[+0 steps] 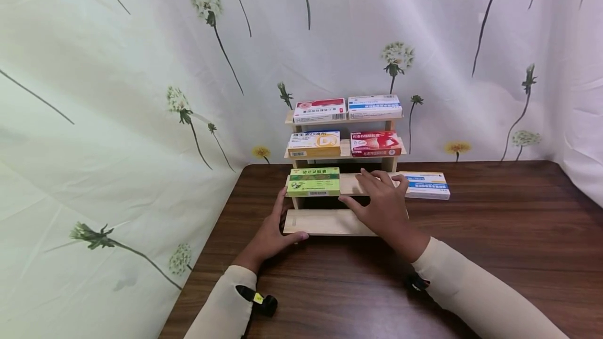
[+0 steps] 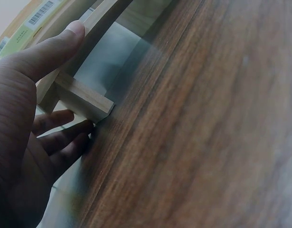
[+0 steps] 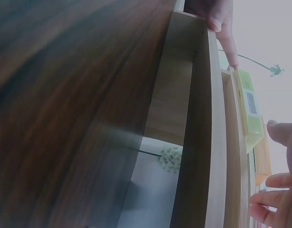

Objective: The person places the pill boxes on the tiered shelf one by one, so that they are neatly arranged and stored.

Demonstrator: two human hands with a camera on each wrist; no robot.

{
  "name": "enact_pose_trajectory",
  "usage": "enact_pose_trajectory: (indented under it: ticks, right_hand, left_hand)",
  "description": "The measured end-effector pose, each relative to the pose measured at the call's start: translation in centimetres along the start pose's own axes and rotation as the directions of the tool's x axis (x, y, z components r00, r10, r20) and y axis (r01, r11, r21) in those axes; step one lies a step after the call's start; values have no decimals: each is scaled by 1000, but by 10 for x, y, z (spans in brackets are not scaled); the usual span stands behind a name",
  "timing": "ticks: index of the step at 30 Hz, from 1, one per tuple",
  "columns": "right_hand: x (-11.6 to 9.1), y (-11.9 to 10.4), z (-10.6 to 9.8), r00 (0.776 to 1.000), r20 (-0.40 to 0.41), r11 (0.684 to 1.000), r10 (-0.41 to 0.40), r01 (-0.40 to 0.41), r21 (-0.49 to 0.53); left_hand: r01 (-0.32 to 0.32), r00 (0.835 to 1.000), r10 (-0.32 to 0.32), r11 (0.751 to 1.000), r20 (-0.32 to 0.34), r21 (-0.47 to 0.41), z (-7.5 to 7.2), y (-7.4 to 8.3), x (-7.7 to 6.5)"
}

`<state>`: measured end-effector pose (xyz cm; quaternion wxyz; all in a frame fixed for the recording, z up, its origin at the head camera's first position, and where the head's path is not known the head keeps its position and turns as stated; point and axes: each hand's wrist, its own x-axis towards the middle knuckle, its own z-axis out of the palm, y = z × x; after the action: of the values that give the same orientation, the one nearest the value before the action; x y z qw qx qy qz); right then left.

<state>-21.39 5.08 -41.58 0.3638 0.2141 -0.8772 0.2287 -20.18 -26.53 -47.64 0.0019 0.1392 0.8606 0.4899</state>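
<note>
A stepped wooden rack (image 1: pixel 317 222) of several tiers stands on the table. My left hand (image 1: pixel 269 234) holds its left end, thumb over the front edge of the lowest step and the other fingers along the side. On the tier above lies a green medicine box (image 1: pixel 314 182), close to the left index fingertip. My right hand (image 1: pixel 383 205) reaches over the right half of that same tier, fingers spread, with nothing in its grasp. In the right wrist view, its fingers (image 3: pixel 278 181) hover by the tier, beyond the end of the green box.
Higher up sit a yellow-and-white box (image 1: pixel 314 144), a red box (image 1: pixel 375 144), a red-and-white box (image 1: pixel 320 111) and a blue-and-white box (image 1: pixel 374 107). Another blue-and-white box (image 1: pixel 426 186) lies right of the rack. A floral curtain (image 1: pixel 330 56) hangs behind the brown table (image 1: pixel 330 292).
</note>
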Motion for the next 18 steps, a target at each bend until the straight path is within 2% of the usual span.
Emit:
enact_pose_trajectory:
  ticks: [4,18]
  right_hand:
    - [-1,5,-6,1000,-4,1000,14,-14,13]
    - [-5,31,-26,999,-33,999,-30,30,28]
  left_hand:
    - [1,1000,-1,1000,0,8,0,0,0]
    - [-16,1000,16,1000,9,-4,0,-2,-1]
